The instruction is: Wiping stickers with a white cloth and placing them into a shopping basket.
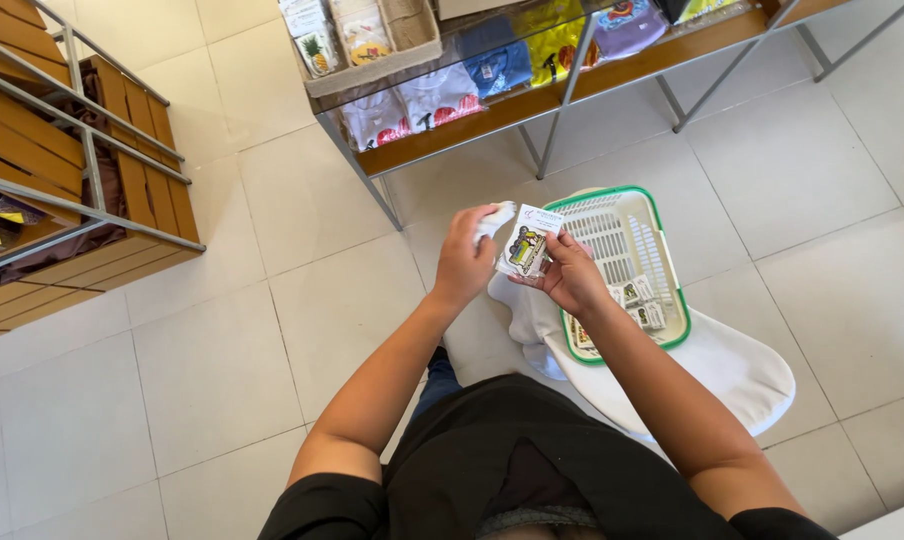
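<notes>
My right hand (pixel 572 275) holds a small flat packet (pixel 528 243), a clear sleeve with a white card and a yellow picture. My left hand (pixel 464 258) is closed around a white cloth (pixel 498 218) right beside the packet's left edge. Both hands hover above the floor, just left of a white plastic basket with a green rim (pixel 672 250). Several similar small packets (pixel 640 300) lie in the basket's bottom. The basket rests on a white stool (pixel 742 370).
A metal-framed glass shelf (pixel 532 100) with folded colourful shirts stands ahead. A wooden slatted rack with metal rails (pixel 92 170) is on the left. The floor is pale tile (pixel 222 360).
</notes>
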